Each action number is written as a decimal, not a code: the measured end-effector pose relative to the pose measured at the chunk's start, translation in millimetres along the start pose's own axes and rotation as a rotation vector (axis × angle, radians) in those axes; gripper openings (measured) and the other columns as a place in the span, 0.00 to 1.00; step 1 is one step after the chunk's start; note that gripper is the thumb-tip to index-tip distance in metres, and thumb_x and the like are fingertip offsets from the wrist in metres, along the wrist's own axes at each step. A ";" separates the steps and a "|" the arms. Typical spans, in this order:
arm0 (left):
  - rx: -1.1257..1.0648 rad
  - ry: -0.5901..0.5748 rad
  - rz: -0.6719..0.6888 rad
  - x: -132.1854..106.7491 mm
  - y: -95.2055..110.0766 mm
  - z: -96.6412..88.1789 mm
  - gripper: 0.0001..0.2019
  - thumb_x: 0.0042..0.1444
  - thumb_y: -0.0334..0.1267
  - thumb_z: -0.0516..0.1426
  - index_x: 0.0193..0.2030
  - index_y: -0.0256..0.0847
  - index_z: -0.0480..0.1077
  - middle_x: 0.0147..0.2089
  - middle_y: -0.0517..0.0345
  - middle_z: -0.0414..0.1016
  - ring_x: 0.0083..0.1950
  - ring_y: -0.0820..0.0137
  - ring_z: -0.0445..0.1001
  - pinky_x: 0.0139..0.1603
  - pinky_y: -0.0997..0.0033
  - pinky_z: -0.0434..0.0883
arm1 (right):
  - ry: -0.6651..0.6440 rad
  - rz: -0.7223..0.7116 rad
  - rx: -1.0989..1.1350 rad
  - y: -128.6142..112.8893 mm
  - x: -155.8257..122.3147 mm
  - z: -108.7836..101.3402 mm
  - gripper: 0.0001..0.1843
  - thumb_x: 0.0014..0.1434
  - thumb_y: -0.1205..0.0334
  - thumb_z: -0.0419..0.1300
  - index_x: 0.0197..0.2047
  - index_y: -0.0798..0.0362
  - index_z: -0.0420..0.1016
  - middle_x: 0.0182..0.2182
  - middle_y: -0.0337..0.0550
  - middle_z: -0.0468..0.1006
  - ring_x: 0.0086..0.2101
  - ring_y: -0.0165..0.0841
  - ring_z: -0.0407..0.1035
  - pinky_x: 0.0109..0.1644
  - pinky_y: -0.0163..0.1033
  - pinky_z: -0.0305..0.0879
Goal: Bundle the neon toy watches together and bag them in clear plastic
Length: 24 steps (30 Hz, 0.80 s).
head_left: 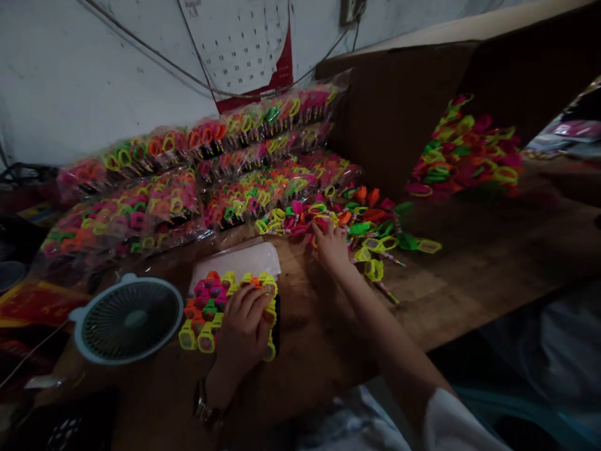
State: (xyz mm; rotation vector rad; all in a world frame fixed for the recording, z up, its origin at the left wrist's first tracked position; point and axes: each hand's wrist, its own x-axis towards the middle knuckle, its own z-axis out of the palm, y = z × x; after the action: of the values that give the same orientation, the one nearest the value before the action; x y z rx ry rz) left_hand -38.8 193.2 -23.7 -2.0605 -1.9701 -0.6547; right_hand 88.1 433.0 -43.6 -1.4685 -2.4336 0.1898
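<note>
My left hand (245, 322), with a wristwatch (203, 404) on its wrist, rests over a block of toy watches (205, 313) in yellow, pink, orange and green. Its fingers are curled together around a yellow toy watch at the block's right side; a black edge shows beneath. My right hand (332, 249) reaches into a loose pile of toy watches (361, 228), some with striped beaded sticks. Its fingers are slightly apart and point down among pink pieces; the fingertips are partly hidden. White plastic sheets (239, 263) lie just behind the block.
Clear bags packed with toy watches (173, 194) are stacked along the wall. A tipped cardboard box (389, 113) at the right spills more toy watches (469, 156). A round light-blue fan (131, 319) sits left on the wooden table (323, 344). A calendar (239, 50) hangs behind.
</note>
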 end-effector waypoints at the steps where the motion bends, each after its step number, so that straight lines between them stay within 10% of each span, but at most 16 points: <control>1: 0.001 0.005 -0.002 -0.3 0.5 0.0 0.20 0.57 0.28 0.48 0.56 0.40 0.63 0.57 0.53 0.70 0.60 0.60 0.61 0.60 0.51 0.61 | -0.015 -0.019 -0.063 3.2 7.4 -3.4 0.24 0.59 0.70 0.52 0.60 0.58 0.64 0.61 0.66 0.56 0.53 0.51 0.60 0.52 0.51 0.59; 12: -0.009 0.027 -0.007 -1.2 3.4 -1.9 0.21 0.54 0.27 0.48 0.55 0.40 0.65 0.56 0.51 0.70 0.56 0.63 0.66 0.60 0.54 0.61 | -0.232 -0.537 -0.118 -7.5 -62.7 11.8 0.20 0.59 0.77 0.46 0.52 0.61 0.68 0.47 0.59 0.73 0.48 0.43 0.66 0.52 0.43 0.61; 18: -0.018 0.013 -0.011 -1.7 2.9 -2.3 0.22 0.53 0.26 0.48 0.56 0.40 0.64 0.56 0.52 0.71 0.56 0.63 0.66 0.60 0.54 0.61 | -0.277 -0.193 0.134 -1.3 -85.5 9.0 0.27 0.54 0.79 0.50 0.58 0.61 0.64 0.48 0.61 0.74 0.44 0.41 0.72 0.44 0.40 0.66; 24: -0.022 0.046 0.009 -2.8 -0.6 1.2 0.23 0.53 0.26 0.48 0.57 0.41 0.63 0.56 0.52 0.71 0.57 0.63 0.66 0.60 0.54 0.62 | -0.339 0.015 1.156 -3.0 -96.5 26.9 0.14 0.50 0.66 0.56 0.40 0.58 0.75 0.34 0.44 0.79 0.35 0.37 0.72 0.39 0.38 0.68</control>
State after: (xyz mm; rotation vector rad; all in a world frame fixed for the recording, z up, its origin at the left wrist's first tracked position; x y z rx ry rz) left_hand -39.2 191.3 -26.2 -2.0471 -1.9356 -0.7187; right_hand 119.3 347.5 -85.6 -0.9096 -1.8404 1.6133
